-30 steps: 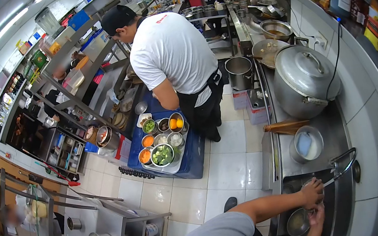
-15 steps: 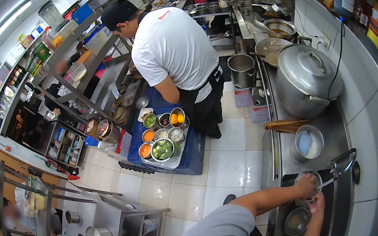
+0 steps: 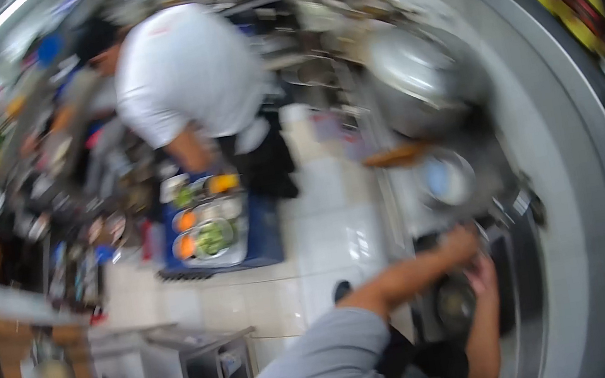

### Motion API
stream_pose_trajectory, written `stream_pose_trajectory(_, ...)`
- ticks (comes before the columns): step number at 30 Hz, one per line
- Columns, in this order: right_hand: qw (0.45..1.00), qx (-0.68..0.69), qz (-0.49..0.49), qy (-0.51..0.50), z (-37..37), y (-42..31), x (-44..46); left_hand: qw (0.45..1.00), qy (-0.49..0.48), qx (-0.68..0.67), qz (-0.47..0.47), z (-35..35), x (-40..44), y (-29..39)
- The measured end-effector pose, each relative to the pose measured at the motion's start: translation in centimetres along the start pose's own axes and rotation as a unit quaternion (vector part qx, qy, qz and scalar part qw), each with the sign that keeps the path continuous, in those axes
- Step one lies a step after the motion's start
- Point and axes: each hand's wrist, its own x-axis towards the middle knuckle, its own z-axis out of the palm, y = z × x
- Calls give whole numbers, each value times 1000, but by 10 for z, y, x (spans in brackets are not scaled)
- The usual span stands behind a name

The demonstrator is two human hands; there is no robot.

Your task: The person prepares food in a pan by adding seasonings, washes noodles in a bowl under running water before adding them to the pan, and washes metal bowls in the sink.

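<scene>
The picture is smeared by motion. My left hand (image 3: 462,243) is over the sink (image 3: 519,266), beside a pale rim, perhaps a bowl's, that shows only in part. Just below it, my right hand (image 3: 481,274) is raised close to the same rim. The fingers of both hands are too blurred to make out their grip. A round metal bowl (image 3: 455,304) sits in the sink under my forearms. The faucet (image 3: 512,206) reaches in from the wall side, close to my hands.
A pot with something bluish-white (image 3: 445,178) stands beyond the sink, near a brown wooden bundle (image 3: 398,155) and a large lidded pot (image 3: 423,77). Across the aisle, a person in a white shirt (image 3: 191,72) bends over a blue cart (image 3: 266,233) with bowls of cut vegetables.
The whole view has swung, so the surroundings sit further left and higher, and everything is blurred. Both hands are still together over the sink; the bowl between them shows less clearly.
</scene>
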Motion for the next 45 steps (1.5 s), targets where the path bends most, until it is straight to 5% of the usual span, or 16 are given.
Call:
stream_pose_trajectory(1,999,29,-13,16,-23,14,14,987,102,-106,70,15,8,-17)
stream_pose_trajectory(2,998,15,-56,18,-29,21,15,985,-24,-150,86,30,38,-33)
stream_pose_trajectory(4,997,47,-53,36,-23,15,6,952,-44,-285,107,22,44,-43)
stream_pose_trajectory(5,991,84,-53,90,-13,8,-4,960,-114,-247,69,0,41,-37)
stream_pose_trajectory(6,990,74,-51,110,-2,0,-12,973,18,-157,169,21,43,-44)
stream_pose_trajectory(10,987,53,-33,151,-4,3,-13,979,40,48,192,15,-1,-15)
stream_pose_trajectory(14,997,44,-44,54,11,8,-22,983,106,-31,148,53,8,-22)
stream_pose_trajectory(15,995,17,-32,93,-12,17,-13,991,9,-117,59,24,0,-10)
stream_pose_trajectory(18,997,31,-33,70,-44,25,-11,976,-152,-147,56,19,29,-9)
stream_pose_trajectory(20,993,92,-42,62,-60,30,-8,993,-85,-34,69,-15,-7,13)
stream_pose_trajectory(24,993,90,-48,57,-68,32,-12,991,85,-7,100,58,2,13)
stream_pose_trajectory(30,986,103,-54,122,-96,50,-17,985,-95,-121,77,73,38,21)
stream_pose_trajectory(31,980,122,-64,144,-97,52,-19,996,18,-47,69,84,31,32)
stream_pose_trajectory(35,973,127,-65,179,-113,58,-32,986,82,-7,144,77,3,51)
stream_pose_trajectory(42,976,108,-70,178,-114,53,-64,972,-28,-174,153,58,2,51)
stream_pose_trajectory(45,968,116,-79,209,-111,50,-71,975,33,77,204,52,-12,77)
